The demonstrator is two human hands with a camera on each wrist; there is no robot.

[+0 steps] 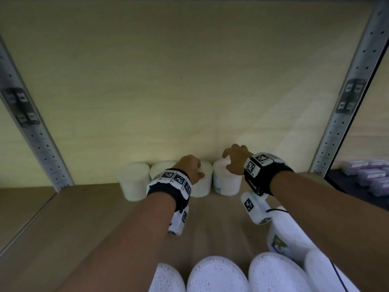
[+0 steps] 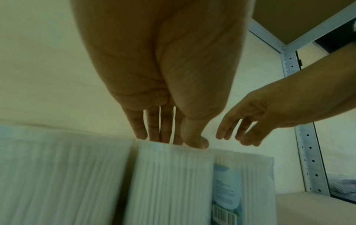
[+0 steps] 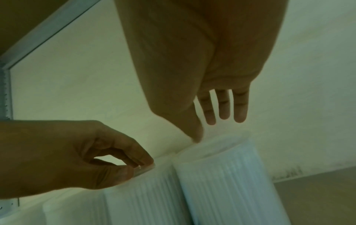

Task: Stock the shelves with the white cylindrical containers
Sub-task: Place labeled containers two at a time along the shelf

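Observation:
Several white ribbed cylindrical containers stand in a row against the back panel of the wooden shelf (image 1: 73,228). My left hand (image 1: 194,170) pinches the top rim of the third container (image 1: 202,184) between curled fingers and thumb. This shows in the right wrist view, left hand (image 3: 134,167) on that container (image 3: 146,197). My right hand (image 1: 233,160) hovers just over the rightmost, blue-labelled container (image 1: 226,182) with fingers spread and straight. In its own view the right hand (image 3: 212,121) holds nothing above that container (image 3: 221,175). The left wrist view shows my left hand (image 2: 173,140) on the lid edge.
More white containers (image 1: 216,275) are bunched at the shelf's near edge under my arms. Perforated metal uprights (image 1: 37,133) (image 1: 345,114) frame the bay on both sides. Purple packs (image 1: 370,175) lie on the neighbouring shelf to the right. Bare board runs right of the row.

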